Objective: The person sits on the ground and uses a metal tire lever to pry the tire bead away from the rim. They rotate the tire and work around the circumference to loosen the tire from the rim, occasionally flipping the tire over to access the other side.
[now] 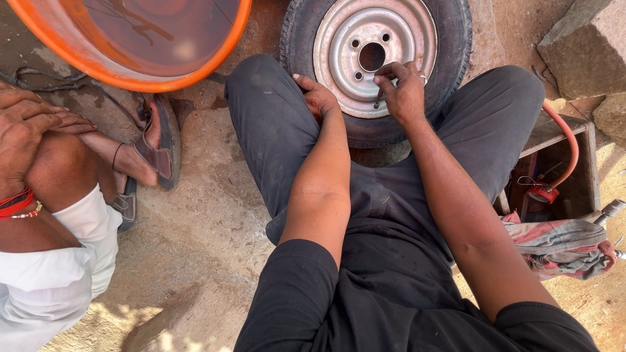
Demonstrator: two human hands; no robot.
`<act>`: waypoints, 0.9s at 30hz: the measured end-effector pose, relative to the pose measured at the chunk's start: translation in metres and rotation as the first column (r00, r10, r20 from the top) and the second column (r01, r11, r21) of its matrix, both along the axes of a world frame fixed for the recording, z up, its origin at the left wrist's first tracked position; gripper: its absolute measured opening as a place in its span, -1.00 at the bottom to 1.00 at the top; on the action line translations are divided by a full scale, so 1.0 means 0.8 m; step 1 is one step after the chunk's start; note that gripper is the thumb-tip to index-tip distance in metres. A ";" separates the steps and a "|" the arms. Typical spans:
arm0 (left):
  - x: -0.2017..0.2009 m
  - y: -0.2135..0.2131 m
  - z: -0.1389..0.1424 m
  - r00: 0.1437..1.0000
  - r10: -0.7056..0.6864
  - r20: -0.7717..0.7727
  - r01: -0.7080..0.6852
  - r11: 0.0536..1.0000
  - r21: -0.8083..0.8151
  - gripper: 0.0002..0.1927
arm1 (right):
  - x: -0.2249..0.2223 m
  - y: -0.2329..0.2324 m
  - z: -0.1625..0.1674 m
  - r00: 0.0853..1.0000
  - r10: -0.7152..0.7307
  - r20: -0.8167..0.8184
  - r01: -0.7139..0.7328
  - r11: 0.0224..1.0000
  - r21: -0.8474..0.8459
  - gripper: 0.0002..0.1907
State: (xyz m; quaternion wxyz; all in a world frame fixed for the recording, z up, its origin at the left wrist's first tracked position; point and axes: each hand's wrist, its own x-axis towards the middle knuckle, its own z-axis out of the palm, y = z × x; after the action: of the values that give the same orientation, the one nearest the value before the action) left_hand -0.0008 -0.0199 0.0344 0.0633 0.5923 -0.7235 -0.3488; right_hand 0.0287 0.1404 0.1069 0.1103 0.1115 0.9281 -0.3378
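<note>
Dull metal rim, rubber tyre

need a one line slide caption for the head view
Seated person's left hand steadies a small tyre while the right hand pinches the valve stem at its grey steel rim.

The person wears a black short-sleeved shirt and dark grey trousers, dusty and faded at the knees. Both forearms are bare. A ring sits on one finger of the right hand.
</note>
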 end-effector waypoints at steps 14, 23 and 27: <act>0.002 0.000 -0.003 0.998 -0.050 -0.031 0.047 0.996 -0.073 -0.03 | 0.005 0.006 -0.023 0.974 0.132 -0.183 -0.158 0.979 -0.132 -0.75; 0.002 0.000 0.003 0.997 -0.064 0.038 0.059 0.992 0.109 0.00 | 0.001 0.004 -0.016 0.998 -0.056 -0.014 0.048 0.942 -0.333 -0.75; 0.002 -0.001 0.001 0.999 -0.044 0.022 0.042 0.994 0.099 -0.03 | 0.000 0.002 -0.008 0.997 -0.079 0.011 0.078 0.936 -0.344 -0.78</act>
State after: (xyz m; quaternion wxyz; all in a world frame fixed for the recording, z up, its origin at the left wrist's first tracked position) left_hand 0.0006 -0.0208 0.0354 0.0177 0.5832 -0.7188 -0.3780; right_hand 0.0284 0.1422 0.1002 0.1133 0.1268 0.8497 -0.4991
